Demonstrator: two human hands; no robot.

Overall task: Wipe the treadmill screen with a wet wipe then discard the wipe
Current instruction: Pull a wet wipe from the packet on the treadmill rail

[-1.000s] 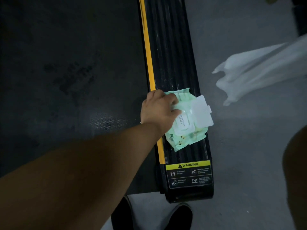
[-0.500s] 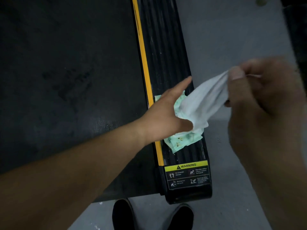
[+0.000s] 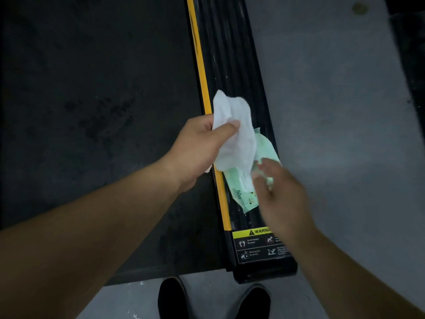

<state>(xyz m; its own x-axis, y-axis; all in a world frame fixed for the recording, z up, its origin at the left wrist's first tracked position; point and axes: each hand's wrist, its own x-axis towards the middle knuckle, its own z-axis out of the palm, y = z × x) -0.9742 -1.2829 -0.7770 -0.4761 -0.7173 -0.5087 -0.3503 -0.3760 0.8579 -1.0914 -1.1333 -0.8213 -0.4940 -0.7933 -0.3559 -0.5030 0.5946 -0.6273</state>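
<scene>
gripping a white wipe [image 3: 234,137] in the left hand [image 3: 197,148] above the treadmill's side rail [image 3: 232,65] — right hand [image 3: 280,194] blurred, fingers loose, on the green wipe pack [image 3: 243,194] there.

A gym or home workout corner, dimly lit: the wide black rubber running belt of a treadmill [image 3: 92,111] fills the left, edged on its right by a yellow strip [image 3: 199,65] and a ribbed black side rail [image 3: 230,54] carrying a yellow-and-black warning sticker [image 3: 255,244] at its near end. Bare grey concrete floor [image 3: 333,100] lies to the right
</scene>
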